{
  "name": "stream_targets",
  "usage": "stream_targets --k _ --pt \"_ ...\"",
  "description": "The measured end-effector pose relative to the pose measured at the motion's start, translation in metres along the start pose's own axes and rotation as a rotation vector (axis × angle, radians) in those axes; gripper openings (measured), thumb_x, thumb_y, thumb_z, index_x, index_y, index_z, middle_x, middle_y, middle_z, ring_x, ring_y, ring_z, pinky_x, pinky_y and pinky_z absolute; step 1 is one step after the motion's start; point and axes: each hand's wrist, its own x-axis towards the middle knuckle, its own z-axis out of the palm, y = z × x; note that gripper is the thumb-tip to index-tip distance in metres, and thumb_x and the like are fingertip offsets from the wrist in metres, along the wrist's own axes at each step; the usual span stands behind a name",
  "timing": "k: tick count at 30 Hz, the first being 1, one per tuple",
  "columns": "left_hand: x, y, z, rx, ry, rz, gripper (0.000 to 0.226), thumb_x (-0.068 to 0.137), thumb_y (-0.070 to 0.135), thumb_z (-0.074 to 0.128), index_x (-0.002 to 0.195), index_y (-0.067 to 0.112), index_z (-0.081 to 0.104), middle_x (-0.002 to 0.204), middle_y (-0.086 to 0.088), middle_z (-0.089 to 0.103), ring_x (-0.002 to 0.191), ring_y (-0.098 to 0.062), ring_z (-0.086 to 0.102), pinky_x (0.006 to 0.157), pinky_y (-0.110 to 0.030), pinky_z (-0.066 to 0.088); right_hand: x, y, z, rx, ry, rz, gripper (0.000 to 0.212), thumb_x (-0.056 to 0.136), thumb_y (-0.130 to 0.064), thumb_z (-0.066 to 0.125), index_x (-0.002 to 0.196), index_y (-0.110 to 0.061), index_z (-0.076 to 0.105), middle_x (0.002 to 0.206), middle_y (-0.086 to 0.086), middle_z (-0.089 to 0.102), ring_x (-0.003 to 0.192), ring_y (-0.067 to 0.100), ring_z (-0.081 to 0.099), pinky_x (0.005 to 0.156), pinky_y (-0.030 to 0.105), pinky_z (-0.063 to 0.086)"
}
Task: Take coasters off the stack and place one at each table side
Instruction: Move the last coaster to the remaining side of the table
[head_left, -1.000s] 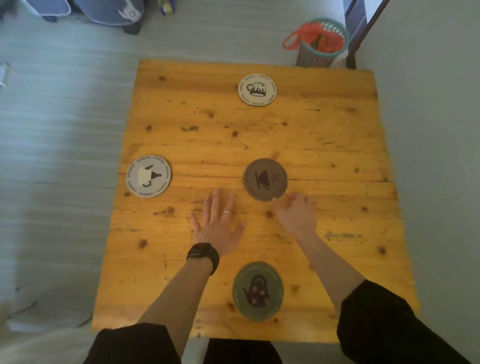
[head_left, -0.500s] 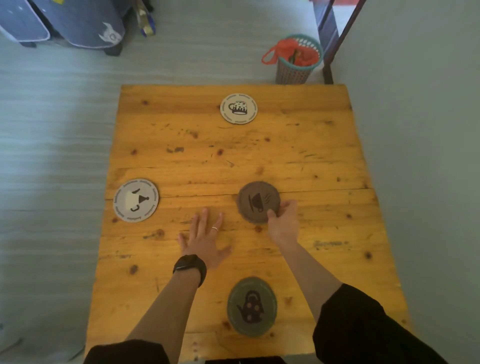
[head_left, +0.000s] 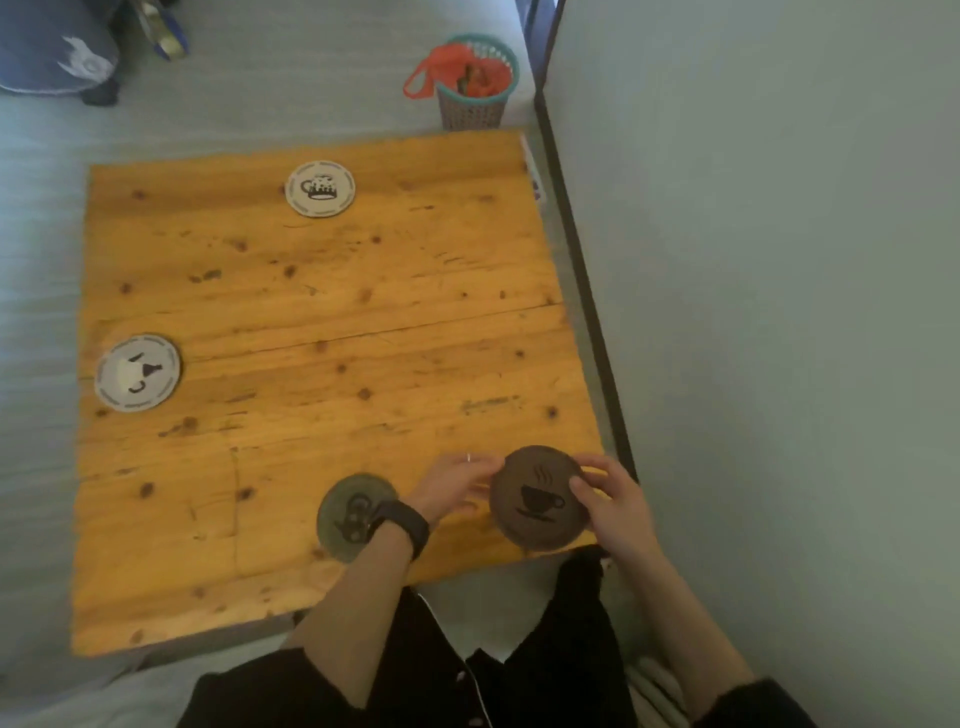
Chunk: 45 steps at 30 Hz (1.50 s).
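Note:
A brown coaster (head_left: 535, 501) with a black cup print is held above the wooden table's (head_left: 322, 322) near right corner. My right hand (head_left: 610, 499) grips its right rim and my left hand (head_left: 457, 486) pinches its left rim. A green teapot coaster (head_left: 345, 506) lies at the near edge, partly hidden by my left wrist. At the left edge lies a white coaster (head_left: 137, 372), and another white coaster (head_left: 320, 188) with a mug print lies at the far edge.
A grey wall (head_left: 753, 260) with a dark frame runs close along the table's right side. A teal basket (head_left: 475, 85) with an orange bag stands on the floor beyond the far right corner. Dark bags (head_left: 52, 47) lie at the top left.
My right hand lifted the brown coaster from the table's middle and carried it toward the near right corner. My left hand left the tabletop and took its other rim. The view swung right.

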Motion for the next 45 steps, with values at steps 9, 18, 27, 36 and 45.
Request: stream_targets --k 9,18,27,36,45 --pt "0.046 0.027 0.183 -0.294 0.277 -0.001 0.033 0.097 0.025 0.059 0.122 0.002 0.062 0.107 -0.012 0.063 0.068 -0.018 0.059 0.056 -0.027 0.040 0.076 0.033 -0.163 -0.001 -0.115 0.081 0.023 0.093 -0.018 0.069 0.114 -0.018 0.060 0.096 -0.002 0.069 0.084 0.015 0.071 0.069 0.029 0.061" --pt "0.070 0.054 0.236 -0.425 0.429 -0.015 0.023 0.095 0.023 0.062 0.114 0.008 0.064 0.113 -0.012 0.068 0.089 -0.021 0.066 0.050 -0.019 0.048 0.137 0.010 -0.212 -0.343 -0.208 0.033 0.016 0.091 -0.029 0.070 0.104 -0.027 0.061 0.103 -0.004 0.073 0.087 0.009 0.068 0.085 0.042 0.058" --pt "0.087 0.098 0.170 -0.663 0.563 0.024 0.028 0.096 0.009 0.060 0.122 0.001 0.058 0.113 -0.014 0.065 0.077 -0.022 0.067 0.052 -0.028 0.046 0.217 -0.096 -0.135 -0.711 -0.363 -0.260 0.017 0.090 -0.034 0.069 0.105 -0.025 0.066 0.094 -0.011 0.066 0.089 0.010 0.062 0.076 0.025 0.041" --pt "0.102 0.125 0.105 -0.788 0.773 -0.023 0.032 0.093 0.029 0.065 0.120 0.010 0.064 0.103 -0.008 0.069 0.098 -0.034 0.068 0.079 -0.045 0.058 0.277 -0.200 -0.034 -0.996 -0.656 -0.455 0.021 0.095 -0.031 0.064 0.114 -0.024 0.064 0.099 -0.010 0.064 0.094 0.014 0.064 0.080 0.028 0.046" --pt "0.140 0.152 0.073 -1.098 1.013 -0.212 0.029 0.092 0.034 0.064 0.113 0.015 0.071 0.095 0.000 0.071 0.088 -0.020 0.066 0.075 -0.033 0.054 0.342 -0.239 0.061 -1.294 -0.921 -0.532 0.011 0.096 -0.032 0.061 0.106 -0.031 0.059 0.097 -0.015 0.060 0.091 0.006 0.057 0.065 0.015 0.039"
